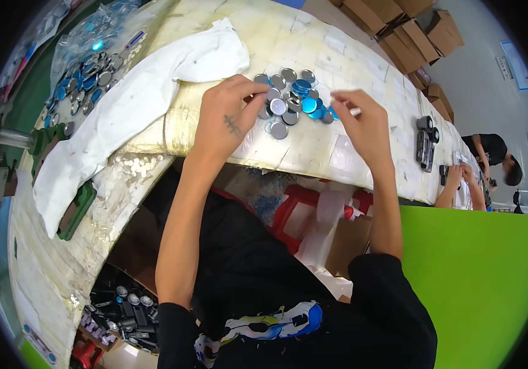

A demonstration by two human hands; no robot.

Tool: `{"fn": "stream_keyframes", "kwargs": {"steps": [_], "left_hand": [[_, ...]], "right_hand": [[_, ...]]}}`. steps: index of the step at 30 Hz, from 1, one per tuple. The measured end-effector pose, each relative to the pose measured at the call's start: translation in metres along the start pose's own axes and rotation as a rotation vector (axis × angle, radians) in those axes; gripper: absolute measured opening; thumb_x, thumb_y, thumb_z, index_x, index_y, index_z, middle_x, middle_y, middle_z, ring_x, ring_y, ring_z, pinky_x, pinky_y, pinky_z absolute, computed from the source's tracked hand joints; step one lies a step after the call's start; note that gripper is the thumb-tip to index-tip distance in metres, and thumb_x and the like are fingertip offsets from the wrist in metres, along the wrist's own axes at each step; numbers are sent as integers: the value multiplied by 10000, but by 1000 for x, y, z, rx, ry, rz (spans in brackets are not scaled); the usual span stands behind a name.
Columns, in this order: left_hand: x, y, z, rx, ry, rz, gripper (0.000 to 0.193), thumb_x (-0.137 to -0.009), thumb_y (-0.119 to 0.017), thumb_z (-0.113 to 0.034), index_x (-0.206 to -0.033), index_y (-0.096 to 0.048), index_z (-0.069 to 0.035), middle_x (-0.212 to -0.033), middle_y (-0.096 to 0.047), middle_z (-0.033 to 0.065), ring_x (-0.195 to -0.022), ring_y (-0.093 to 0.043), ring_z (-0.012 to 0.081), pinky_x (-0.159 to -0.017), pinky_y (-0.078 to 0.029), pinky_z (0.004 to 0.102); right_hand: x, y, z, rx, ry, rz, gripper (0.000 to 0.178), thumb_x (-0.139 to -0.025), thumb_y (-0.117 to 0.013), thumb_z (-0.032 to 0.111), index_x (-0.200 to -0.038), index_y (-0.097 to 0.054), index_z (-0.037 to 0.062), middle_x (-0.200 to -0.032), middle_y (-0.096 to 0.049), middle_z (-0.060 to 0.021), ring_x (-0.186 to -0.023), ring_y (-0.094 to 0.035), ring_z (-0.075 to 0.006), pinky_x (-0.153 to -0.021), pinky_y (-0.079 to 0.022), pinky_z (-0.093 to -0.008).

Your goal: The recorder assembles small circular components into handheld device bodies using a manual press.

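Note:
A loose pile of round metal discs (278,106), some silver and some shiny blue, lies on the pale, worn tabletop (313,150) before me. My left hand (230,114) is at the pile's left edge, thumb and forefinger pinched close against the discs. What is between those fingertips, if anything, I cannot make out. At the pile's right side my right hand (365,123) has its thumb and fingers curled near the blue discs (309,105). A small white piece shows by its fingers. Its fingertips are slightly blurred, and whatever they hold is too small to name.
A white cloth (134,117) stretches across the table to my left. Beyond it lie more discs (79,89) and clear plastic bags (91,37). Black parts (425,142) stand to the right, near another person (488,154). A green panel (473,270) rises at lower right; cartons (405,43) are behind.

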State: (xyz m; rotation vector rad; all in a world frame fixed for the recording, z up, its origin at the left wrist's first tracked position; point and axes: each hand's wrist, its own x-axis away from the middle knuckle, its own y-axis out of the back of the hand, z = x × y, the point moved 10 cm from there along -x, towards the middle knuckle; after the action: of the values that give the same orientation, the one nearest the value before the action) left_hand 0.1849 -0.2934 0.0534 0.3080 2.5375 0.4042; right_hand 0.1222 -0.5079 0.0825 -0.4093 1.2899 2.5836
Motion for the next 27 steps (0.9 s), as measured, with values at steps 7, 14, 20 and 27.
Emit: {"fn": "stream_keyframes", "kwargs": {"steps": [7,14,20,27], "left_hand": [[78,-32,-41,210,178,502,174,-832,-688,-42,-994,-725,9,-838,-695,139,-705,-663,205,-668,-521,288],[85,-40,-52,197,86,549,257,-861,-695,-143,-1066,-704,11,-807,-667,151,-666,-634,257,-625,-498,314],[-28,-1,-14,-203,-35,74,200,-860,-653,-104,-1026,-703,-4,-761,-677,195,-674,-656,346,-641,-516,396],[-45,-38,25,-427,-4,202,149,-852,-670,-126,-957,-720,-33,-712,-687,155,-653,-668,314,-609,-519,378]], "right_hand": [[-43,-37,-62,13,-294,80,347,-848,-724,288,-1066,-710,18,-898,-722,-124,-729,-676,-200,-681,-529,-301],[-46,-34,-71,-294,-277,50,213,-862,-698,116,-1046,-704,8,-814,-699,-55,-728,-647,-112,-633,-509,-243],[-12,7,-26,-382,-273,181,179,-872,-695,94,-1006,-702,-25,-840,-689,-37,-749,-609,-84,-666,-493,-241],[34,-7,2,-140,-170,559,121,-882,-714,120,-945,-722,17,-931,-694,-47,-840,-627,-124,-712,-482,-258]]}}
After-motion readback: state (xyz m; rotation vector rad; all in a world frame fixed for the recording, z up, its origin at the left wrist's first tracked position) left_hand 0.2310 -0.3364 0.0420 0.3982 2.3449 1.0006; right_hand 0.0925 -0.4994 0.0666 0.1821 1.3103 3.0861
